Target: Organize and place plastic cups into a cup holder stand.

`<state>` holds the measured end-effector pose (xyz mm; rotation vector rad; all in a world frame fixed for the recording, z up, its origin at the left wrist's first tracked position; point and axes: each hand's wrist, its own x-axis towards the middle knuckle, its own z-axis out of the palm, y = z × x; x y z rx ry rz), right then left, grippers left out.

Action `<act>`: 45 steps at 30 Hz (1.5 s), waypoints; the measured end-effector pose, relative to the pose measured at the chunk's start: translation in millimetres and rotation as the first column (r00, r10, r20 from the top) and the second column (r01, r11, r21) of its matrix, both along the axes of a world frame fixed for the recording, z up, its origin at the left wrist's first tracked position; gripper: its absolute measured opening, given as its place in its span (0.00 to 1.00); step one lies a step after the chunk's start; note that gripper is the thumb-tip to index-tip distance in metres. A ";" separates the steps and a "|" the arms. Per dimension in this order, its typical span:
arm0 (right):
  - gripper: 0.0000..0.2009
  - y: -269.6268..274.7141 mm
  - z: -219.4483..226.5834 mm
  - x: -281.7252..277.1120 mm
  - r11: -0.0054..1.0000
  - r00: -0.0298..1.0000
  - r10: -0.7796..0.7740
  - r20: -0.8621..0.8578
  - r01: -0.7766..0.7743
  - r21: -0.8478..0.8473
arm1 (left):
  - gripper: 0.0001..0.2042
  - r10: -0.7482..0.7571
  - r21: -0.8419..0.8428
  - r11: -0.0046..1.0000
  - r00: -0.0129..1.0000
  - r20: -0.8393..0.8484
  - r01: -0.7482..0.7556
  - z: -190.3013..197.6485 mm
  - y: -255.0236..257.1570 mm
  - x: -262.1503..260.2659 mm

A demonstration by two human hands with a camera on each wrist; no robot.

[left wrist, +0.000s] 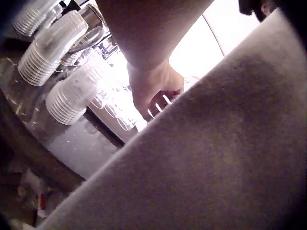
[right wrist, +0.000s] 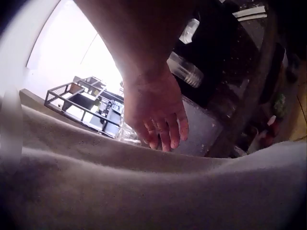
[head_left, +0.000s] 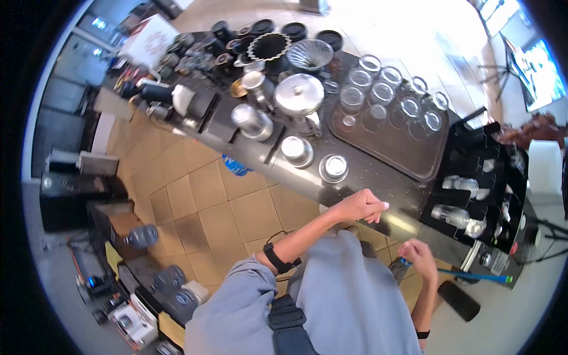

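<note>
In the head view my left hand [head_left: 361,207] is over the counter's front edge, its fingers curled in and holding nothing. The left wrist view shows the same hand [left wrist: 156,91] with bent fingers, partly hidden by grey cloth. Lower right of it, my right hand [head_left: 419,257] hangs in front of the counter, empty. Its fingers hang loosely, and the right wrist view shows this hand [right wrist: 156,112] touching no object. Nearest the left hand on the counter is a round, shiny stack of cups [head_left: 334,167], beside another stack [head_left: 297,151].
A brown tray [head_left: 384,148] holds several upturned glasses. Left of it stand a lidded metal pot [head_left: 299,94] and a ribbed glass bowl [head_left: 309,54]. A black organizer with clear cups [head_left: 451,216] is at the right end. Clear cup stacks [left wrist: 72,98] show in the left wrist view.
</note>
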<state>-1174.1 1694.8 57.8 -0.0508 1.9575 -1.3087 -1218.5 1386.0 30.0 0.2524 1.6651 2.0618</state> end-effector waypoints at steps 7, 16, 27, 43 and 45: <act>0.11 -17.0 -106.9 12.5 0.963 0.963 0.269 0.028 -0.269 -0.009 | 0.26 0.283 -0.530 0.825 0.955 0.087 -0.196 -84.0 -64.0 141.7; 0.13 -105.0 -143.4 23.7 0.769 0.763 0.639 -0.097 -0.634 0.083 | 0.13 0.825 -0.757 0.546 0.386 0.412 -0.359 -206.3 -102.5 507.3; 0.26 -264.4 -140.8 9.8 0.697 0.583 0.659 -0.476 -0.711 0.092 | 0.15 0.759 -0.734 0.596 0.526 0.384 -0.325 -241.8 -201.1 461.0; 0.51 -526.1 -70.9 -32.7 0.936 0.800 -0.351 -0.487 0.304 -0.175 | 0.16 0.577 -0.483 0.462 0.665 -0.474 -0.744 -79.7 -385.2 6.8; 0.53 -538.6 -80.2 -50.5 0.933 0.760 -0.341 -0.553 0.344 -0.103 | 0.22 0.550 -0.551 0.496 0.734 -0.399 -0.671 -72.8 -384.1 -8.0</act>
